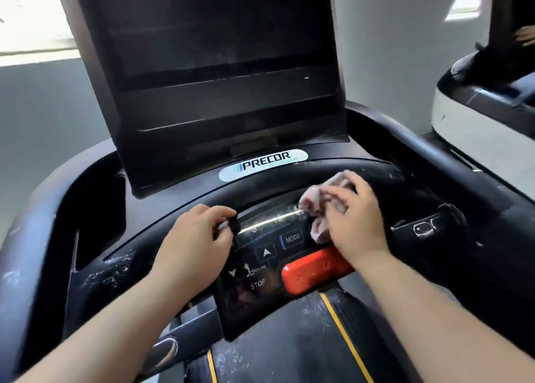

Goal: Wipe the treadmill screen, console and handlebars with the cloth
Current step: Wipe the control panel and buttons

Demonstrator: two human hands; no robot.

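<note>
A black treadmill fills the view, its dark screen [208, 52] standing upright at the top. Below it lies the control console [260, 255] with MODE, INCLINE and STOP buttons and a red stop bar [312, 269]. My right hand [356, 220] presses a crumpled pink cloth [315, 200] onto the console's upper right part, fingers spread over it. My left hand [197, 238] pinches a small black clip [233, 225] at the console's upper left edge. The curved black handlebar [162, 206] arcs behind both hands.
Dust and white specks cover the left console tray [113, 269] and the right side [396, 177]. The running belt [289, 348] with yellow stripes lies below. A second machine [477, 107] stands at the right. Grey walls lie behind.
</note>
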